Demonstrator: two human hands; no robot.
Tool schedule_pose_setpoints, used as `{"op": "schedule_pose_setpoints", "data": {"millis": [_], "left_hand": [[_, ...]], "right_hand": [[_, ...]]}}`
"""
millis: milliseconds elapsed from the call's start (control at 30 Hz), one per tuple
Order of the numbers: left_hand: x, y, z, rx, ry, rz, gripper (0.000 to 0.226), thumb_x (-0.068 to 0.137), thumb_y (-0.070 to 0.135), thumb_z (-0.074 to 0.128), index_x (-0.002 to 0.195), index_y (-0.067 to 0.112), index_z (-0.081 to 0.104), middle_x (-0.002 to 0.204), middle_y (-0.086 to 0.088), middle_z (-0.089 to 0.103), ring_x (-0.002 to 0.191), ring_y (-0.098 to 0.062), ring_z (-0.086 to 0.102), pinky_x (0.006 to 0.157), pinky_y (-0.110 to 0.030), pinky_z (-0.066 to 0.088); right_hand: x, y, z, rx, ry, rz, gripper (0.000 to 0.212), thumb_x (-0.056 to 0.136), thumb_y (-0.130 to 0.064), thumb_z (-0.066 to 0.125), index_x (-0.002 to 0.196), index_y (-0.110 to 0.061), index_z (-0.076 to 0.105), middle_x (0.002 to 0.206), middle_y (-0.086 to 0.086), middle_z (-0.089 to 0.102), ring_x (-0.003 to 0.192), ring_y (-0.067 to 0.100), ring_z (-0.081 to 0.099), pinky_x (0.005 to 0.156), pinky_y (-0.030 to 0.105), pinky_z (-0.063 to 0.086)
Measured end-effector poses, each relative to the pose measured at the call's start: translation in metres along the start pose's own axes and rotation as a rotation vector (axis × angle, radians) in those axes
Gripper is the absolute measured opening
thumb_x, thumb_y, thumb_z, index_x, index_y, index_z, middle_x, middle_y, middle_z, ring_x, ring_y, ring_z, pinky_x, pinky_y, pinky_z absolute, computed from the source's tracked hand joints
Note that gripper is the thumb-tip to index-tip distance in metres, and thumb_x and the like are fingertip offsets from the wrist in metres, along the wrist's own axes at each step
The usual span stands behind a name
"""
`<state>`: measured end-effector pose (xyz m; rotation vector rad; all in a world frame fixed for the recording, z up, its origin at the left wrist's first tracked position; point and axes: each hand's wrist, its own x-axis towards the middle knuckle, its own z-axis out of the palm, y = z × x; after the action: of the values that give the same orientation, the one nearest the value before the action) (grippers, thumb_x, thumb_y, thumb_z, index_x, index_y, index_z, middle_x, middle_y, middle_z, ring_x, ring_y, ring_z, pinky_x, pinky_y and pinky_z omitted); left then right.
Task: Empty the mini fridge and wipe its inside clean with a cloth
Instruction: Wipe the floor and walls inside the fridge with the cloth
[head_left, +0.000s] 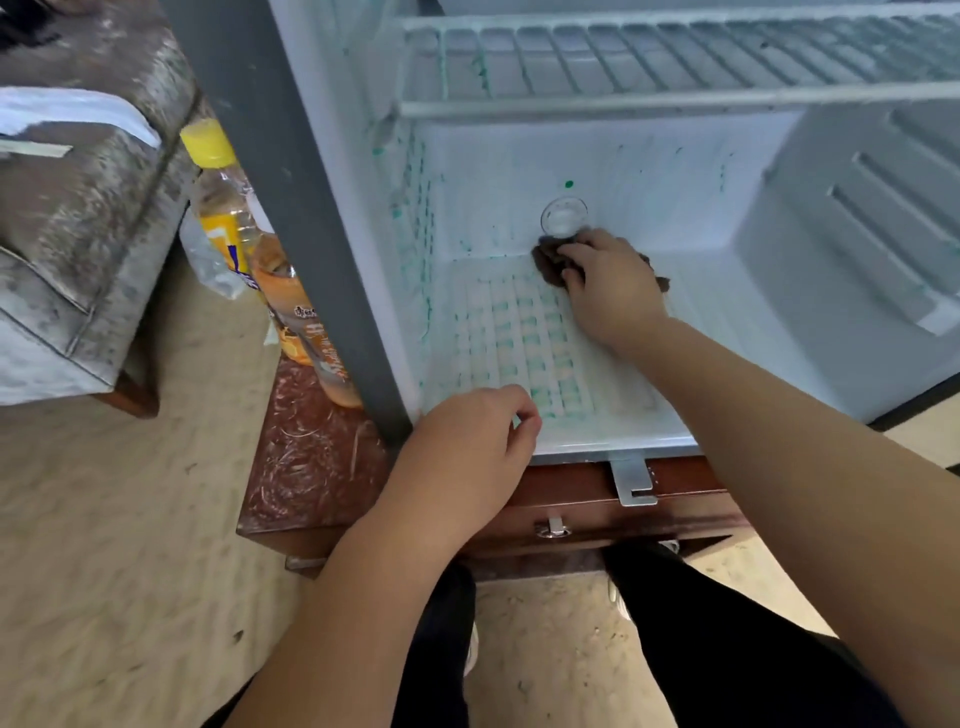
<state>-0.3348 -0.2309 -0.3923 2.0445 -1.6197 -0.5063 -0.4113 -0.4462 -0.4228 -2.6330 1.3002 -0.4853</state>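
The mini fridge (701, 208) stands open on a low wooden stand, its white inside bare apart from a wire shelf (675, 62) at the top. Green stains mark the left wall and the ribbed floor. My right hand (608, 291) reaches deep inside and grips a brown cloth (549, 262) against the floor at the back wall, just below a round drain fitting (563, 215). My left hand (467, 457) rests at the fridge's front lower edge, fingers loosely curled and holding nothing.
Two plastic bottles stand left of the fridge on the stand's reddish top: one with a yellow cap (223, 208) and one with an orange label (296, 322). A worn grey upholstered seat (78, 234) is at far left. A metal hinge bracket (634, 478) juts out below the fridge.
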Motion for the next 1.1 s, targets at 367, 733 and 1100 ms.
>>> {"op": "schedule_pose_setpoints", "data": {"millis": [367,733,1100], "left_hand": [[-0.002,0.001,0.003,0.045,-0.02,-0.029,0.019,0.099,0.03,0.047,0.108,0.025,0.063,0.066,0.014,0.047,0.058,-0.004,0.044,0.059,-0.022,0.037],[-0.021,0.004,-0.007,0.016,0.027,-0.07,0.02,0.099,0.029,0.046,0.106,0.025,0.064,0.067,0.014,0.049,0.056,-0.004,0.044,0.051,-0.018,0.032],[-0.026,0.004,-0.005,-0.006,0.035,-0.034,0.02,0.099,0.031,0.046,0.108,0.026,0.063,0.071,0.015,0.051,0.06,-0.003,0.047,0.053,-0.018,0.032]], "right_hand": [[0.012,-0.011,-0.022,0.004,-0.206,-0.081,0.033,0.096,-0.008,0.045,0.123,-0.018,0.063,0.127,0.005,0.059,0.115,0.024,0.052,0.095,0.029,0.04],[-0.105,-0.018,-0.035,0.157,-0.129,-0.137,0.03,0.089,-0.003,0.055,0.114,-0.013,0.07,0.114,0.004,0.068,0.109,0.025,0.055,0.09,0.03,0.039],[-0.179,-0.019,-0.039,0.157,0.006,-0.283,0.029,0.075,0.002,0.071,0.101,-0.012,0.074,0.102,0.0,0.072,0.094,0.026,0.062,0.084,0.031,0.05]]}}
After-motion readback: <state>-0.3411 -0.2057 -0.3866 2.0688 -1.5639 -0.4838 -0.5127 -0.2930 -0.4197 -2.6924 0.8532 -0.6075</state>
